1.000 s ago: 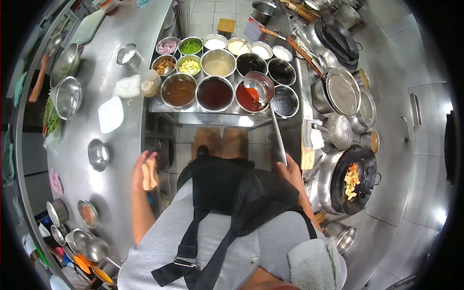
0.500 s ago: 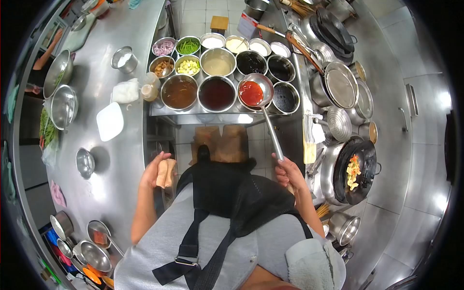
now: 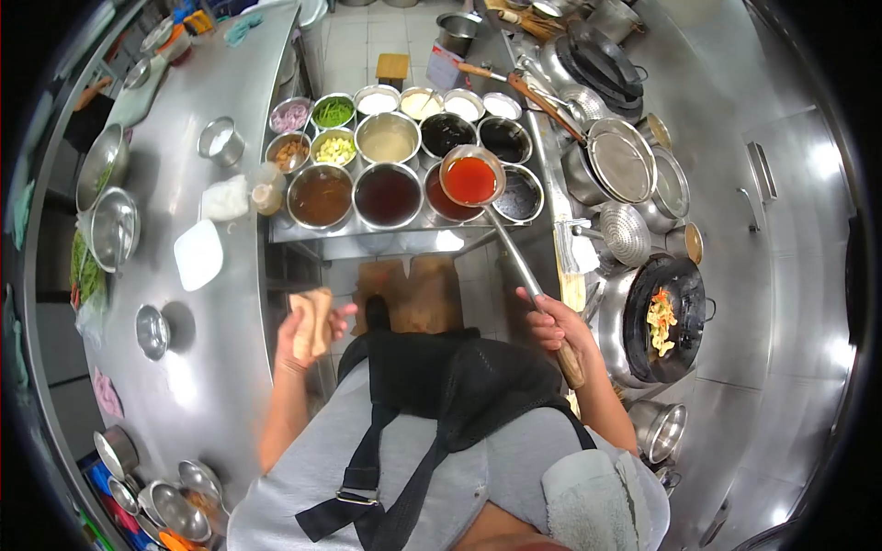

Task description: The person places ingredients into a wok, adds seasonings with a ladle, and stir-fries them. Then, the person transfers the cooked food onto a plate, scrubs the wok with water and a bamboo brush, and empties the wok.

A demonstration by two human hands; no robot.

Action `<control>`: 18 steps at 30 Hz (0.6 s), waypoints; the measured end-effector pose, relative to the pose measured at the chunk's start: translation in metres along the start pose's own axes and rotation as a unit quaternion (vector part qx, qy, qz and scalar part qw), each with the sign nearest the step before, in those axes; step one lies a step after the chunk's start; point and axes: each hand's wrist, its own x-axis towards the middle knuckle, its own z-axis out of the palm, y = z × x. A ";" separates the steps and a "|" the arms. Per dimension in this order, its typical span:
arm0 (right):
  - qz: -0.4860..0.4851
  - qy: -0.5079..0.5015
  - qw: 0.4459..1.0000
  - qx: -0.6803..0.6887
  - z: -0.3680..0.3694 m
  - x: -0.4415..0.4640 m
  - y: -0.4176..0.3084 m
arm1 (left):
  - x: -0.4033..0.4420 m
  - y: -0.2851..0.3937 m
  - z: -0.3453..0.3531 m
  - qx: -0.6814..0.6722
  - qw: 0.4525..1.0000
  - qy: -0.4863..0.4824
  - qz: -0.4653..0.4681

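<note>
My right hand [image 3: 557, 328] is closed around the wooden-ended handle of a long steel ladle [image 3: 514, 255]. Red sauce [image 3: 470, 180] fills its bowl, which hangs over the front row of sauce pots, partly covering a pot of reddish-brown sauce [image 3: 445, 198]. Beside it stand a pot of dark red liquid [image 3: 388, 195] and a pot of black sauce [image 3: 516, 195]. In my left hand [image 3: 301, 336] is a folded beige cloth [image 3: 313, 321], gripped at the edge of the steel counter. A wok [image 3: 686, 317] with orange and yellow food [image 3: 661, 321] sits to the right of my right hand.
The left counter [image 3: 202, 349] carries a white cutting board [image 3: 198, 255], a small metal bowl [image 3: 152, 331] and larger bowls [image 3: 115, 230]. Strainers [image 3: 627, 234] and pots line the stove side at right. Ingredient tins, including green vegetables [image 3: 333, 112], stand behind the sauces.
The ladle has drawn slightly nearer, its handle end now showing below my right hand. My left hand has raised and turned the cloth. The whole view has shifted a little.
</note>
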 end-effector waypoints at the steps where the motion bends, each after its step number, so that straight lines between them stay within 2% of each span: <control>1: 0.015 -0.002 1.000 0.013 0.002 -0.003 -0.002 | 0.003 -0.010 -0.008 -0.006 0.999 -0.028 -0.023; 2: 0.030 -0.003 0.999 0.028 0.003 -0.006 -0.003 | 0.005 -0.017 -0.012 -0.012 0.997 -0.056 -0.047; 4: 0.033 -0.011 0.998 0.049 0.003 -0.010 -0.005 | 0.002 -0.016 0.012 0.013 0.992 -0.012 -0.125; 6: 0.040 -0.020 0.997 0.069 0.000 -0.014 -0.006 | 0.013 -0.030 0.009 0.154 0.980 0.025 -0.125; 8: 0.055 -0.054 0.991 0.113 -0.005 -0.013 -0.006 | 0.011 -0.036 -0.011 0.242 0.940 0.065 -0.231; 9: 0.054 -0.063 0.988 0.131 -0.008 -0.013 -0.006 | 0.010 -0.037 -0.004 0.258 0.932 0.079 -0.242; 11: 0.046 -0.099 0.980 0.167 -0.021 -0.010 -0.004 | 0.017 -0.052 -0.026 0.296 0.922 0.046 -0.244; 13: 0.032 -0.144 0.969 0.196 -0.029 -0.016 -0.003 | 0.027 -0.058 -0.018 0.324 0.915 0.027 -0.238; 15: 0.001 -0.153 0.964 0.216 -0.037 -0.027 -0.003 | 0.038 -0.060 -0.008 0.397 0.860 0.022 -0.321; 18: -0.061 -0.170 0.955 0.237 -0.054 -0.052 -0.006 | 0.059 -0.071 0.020 0.395 0.849 -0.020 -0.351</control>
